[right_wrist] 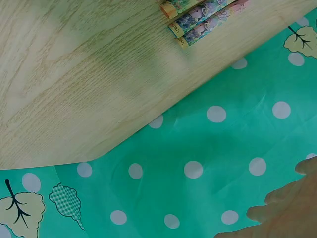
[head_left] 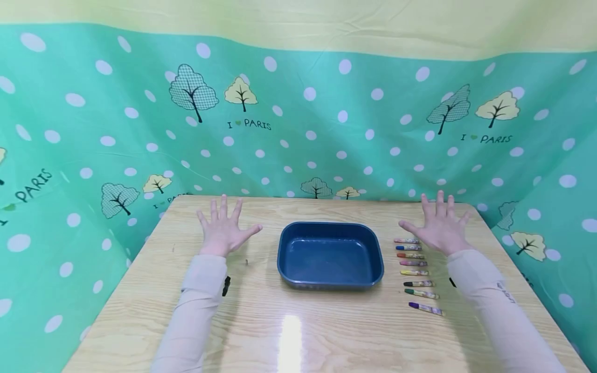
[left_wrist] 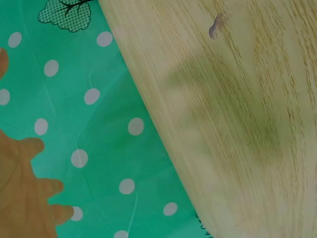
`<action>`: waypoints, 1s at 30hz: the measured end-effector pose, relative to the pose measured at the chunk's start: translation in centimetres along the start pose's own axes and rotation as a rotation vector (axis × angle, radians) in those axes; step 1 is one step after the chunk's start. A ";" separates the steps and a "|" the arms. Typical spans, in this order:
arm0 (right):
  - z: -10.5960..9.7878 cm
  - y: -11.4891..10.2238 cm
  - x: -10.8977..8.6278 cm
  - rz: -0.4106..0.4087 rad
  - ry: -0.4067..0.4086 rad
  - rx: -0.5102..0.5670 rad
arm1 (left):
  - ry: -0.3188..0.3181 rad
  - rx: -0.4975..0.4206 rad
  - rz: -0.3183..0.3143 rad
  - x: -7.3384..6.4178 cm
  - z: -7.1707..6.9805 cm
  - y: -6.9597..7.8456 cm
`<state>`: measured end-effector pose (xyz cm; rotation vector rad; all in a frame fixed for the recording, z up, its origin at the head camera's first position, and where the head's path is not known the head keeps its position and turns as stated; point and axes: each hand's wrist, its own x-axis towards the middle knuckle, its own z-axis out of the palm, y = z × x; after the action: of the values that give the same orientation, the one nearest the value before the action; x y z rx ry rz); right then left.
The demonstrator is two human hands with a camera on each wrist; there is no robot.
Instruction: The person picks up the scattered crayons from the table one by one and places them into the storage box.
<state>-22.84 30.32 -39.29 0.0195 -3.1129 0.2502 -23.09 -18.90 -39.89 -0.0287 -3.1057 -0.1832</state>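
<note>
My left hand (head_left: 224,230) is held out with its fingers spread, to the left of a dark blue tray (head_left: 331,281), and holds nothing. On the other side my right hand (head_left: 440,228) is likewise spread, its thumb near the top of a column of several crayons. These include a blue crayon (head_left: 408,248), a yellow crayon (head_left: 415,272), a green crayon (head_left: 422,293) and a purple crayon (head_left: 426,309). Parts of the left hand (left_wrist: 22,193) and right hand (right_wrist: 287,208) show in their wrist views, at the edge. The tray has nothing in it.
A light wooden table (head_left: 261,331) carries the tray and crayons. Behind and beside it hangs a green dotted curtain (head_left: 298,114) with printed trees. A small dark mark (left_wrist: 216,27) shows on the wood in the left wrist view.
</note>
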 end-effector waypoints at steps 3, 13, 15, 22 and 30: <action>0.0 -0.1 0.0 -0.006 0.005 0.001 | 0.022 -0.003 0.021 0.3 0.1 0.0; -0.4 -1.2 0.0 -0.058 0.011 0.076 | -0.011 -0.088 0.073 0.6 -0.3 0.5; -0.4 -1.4 -0.1 -0.077 0.012 0.144 | -0.041 -0.169 0.090 0.5 -0.4 0.8; -1.2 -2.1 -0.8 -0.166 0.079 0.249 | -0.017 -0.317 0.149 -0.1 -1.8 1.8; -1.4 -2.7 -2.2 -0.253 0.145 0.305 | 0.041 -0.512 0.040 -1.9 -3.6 2.6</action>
<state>-20.60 27.94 -37.53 0.3769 -2.8579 0.6791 -21.05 -16.74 -36.09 -0.0960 -2.9211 -0.9518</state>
